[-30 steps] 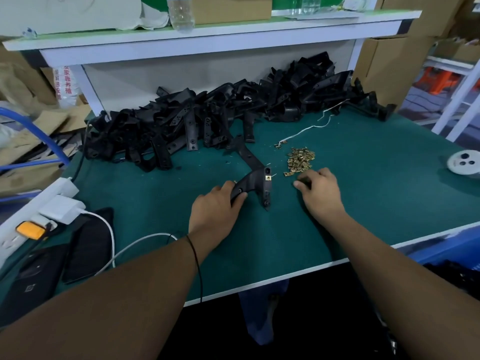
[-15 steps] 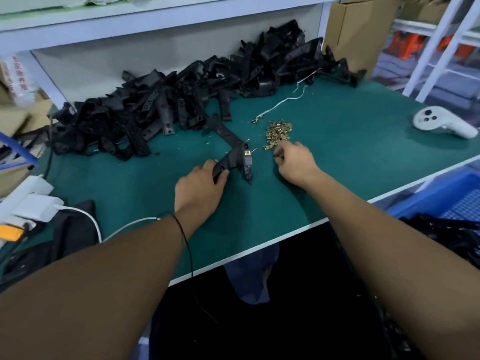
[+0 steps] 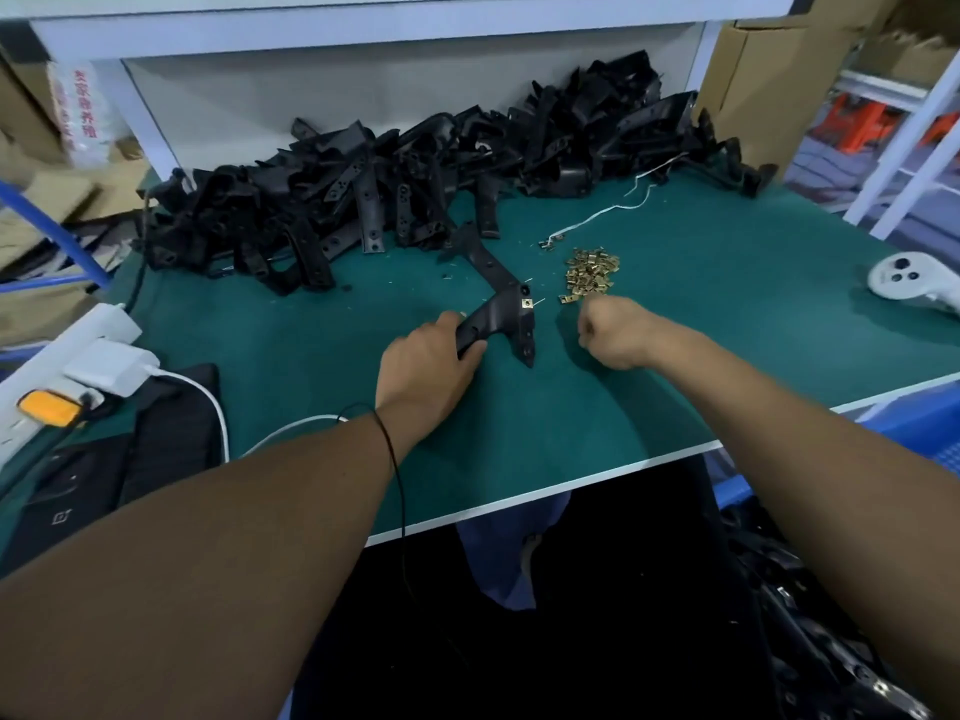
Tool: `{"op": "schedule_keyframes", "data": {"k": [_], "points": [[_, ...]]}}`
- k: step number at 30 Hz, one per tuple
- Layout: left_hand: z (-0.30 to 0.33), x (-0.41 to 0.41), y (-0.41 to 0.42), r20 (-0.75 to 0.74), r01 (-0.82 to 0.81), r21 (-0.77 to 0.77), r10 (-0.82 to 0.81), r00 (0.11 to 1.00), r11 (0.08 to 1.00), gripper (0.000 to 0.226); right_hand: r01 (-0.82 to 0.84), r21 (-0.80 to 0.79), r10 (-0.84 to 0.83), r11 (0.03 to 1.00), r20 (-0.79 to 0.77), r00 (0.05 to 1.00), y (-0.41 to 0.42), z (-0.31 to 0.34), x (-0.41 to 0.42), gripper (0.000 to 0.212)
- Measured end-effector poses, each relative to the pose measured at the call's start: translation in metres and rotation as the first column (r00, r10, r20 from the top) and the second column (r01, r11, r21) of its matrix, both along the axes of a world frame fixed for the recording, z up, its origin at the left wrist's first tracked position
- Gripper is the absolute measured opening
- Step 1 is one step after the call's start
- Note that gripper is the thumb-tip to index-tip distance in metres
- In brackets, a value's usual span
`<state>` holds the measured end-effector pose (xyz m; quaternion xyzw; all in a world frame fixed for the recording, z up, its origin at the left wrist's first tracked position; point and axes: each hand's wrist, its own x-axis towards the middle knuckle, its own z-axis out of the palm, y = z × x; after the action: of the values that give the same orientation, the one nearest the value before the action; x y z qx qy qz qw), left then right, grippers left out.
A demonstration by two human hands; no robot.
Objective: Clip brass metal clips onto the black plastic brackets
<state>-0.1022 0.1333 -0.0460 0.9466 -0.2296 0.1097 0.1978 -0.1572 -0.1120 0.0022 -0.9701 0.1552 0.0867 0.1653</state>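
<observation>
Right hand (image 3: 615, 332) has withdrawn from clips (image 3: 591, 272), just beyond it.

White controller (image 3: 906, 279) right — power strip (image 3: 62, 356) left.

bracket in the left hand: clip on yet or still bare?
On. The bracket, gripped by the left hand, has one brass clip seated at its bend; other holes show no clip.

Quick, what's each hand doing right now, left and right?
Left hand: grips the black plastic bracket.
Right hand: fingers curled beside the brass clips; whether it holds one cannot be told.
</observation>
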Motion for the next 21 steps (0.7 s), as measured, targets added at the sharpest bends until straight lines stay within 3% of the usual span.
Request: {"op": "schedule_keyframes", "data": {"k": [2, 4, 5, 7, 10, 12, 16, 21], "points": [[0.001, -0.003, 0.0, 0.023, 0.012, -0.018, -0.012, 1.0, 1.0, 0.029, 0.067, 0.313, -0.123, 0.947, 0.165, 0.979, -0.001, -0.009, -0.003, 0.01], [0.002, -0.005, 0.0, 0.028, 0.016, -0.034, -0.015, 1.0, 0.999, 0.029, 0.059, 0.713, -0.37, 0.698, 0.29, 0.882, 0.009, -0.02, -0.012, 0.015], [0.002, -0.005, 0.0, 0.022, 0.019, -0.04, -0.018, 1.0, 0.999, 0.029, 0.023, 0.828, -0.498, 0.561, 0.315, 0.808, 0.015, -0.025, -0.017, 0.016], [0.002, -0.004, 0.0, 0.018, 0.017, -0.041, -0.016, 1.0, 0.999, 0.03, -0.039, 0.923, -0.658, 0.383, 0.302, 0.689, 0.026, -0.034, -0.022, 0.014], [0.002, -0.003, 0.0, 0.021, 0.007, -0.034, -0.007, 1.0, 0.999, 0.031, -0.076, 0.972, -0.72, 0.223, 0.217, 0.659, 0.041, -0.037, -0.024, 0.011], [0.002, -0.004, 0.0, 0.013, 0.005, -0.037, -0.005, 1.0, 0.999, 0.032, -0.046, 0.966, -0.699, 0.254, 0.216, 0.681, 0.051, -0.039, -0.023, 0.008], [0.004, -0.006, 0.0, 0.004, -0.012, -0.054, 0.012, 1.0, 0.998, 0.031, -0.009, 0.891, -0.632, 0.453, 0.329, 0.702, 0.063, -0.043, -0.02, 0.009], [0.004, -0.006, 0.0, -0.037, -0.025, -0.089, 0.022, 0.999, 0.996, 0.031, 0.016, 0.818, -0.572, 0.575, 0.388, 0.723, 0.063, -0.047, -0.019, 0.013]]}}
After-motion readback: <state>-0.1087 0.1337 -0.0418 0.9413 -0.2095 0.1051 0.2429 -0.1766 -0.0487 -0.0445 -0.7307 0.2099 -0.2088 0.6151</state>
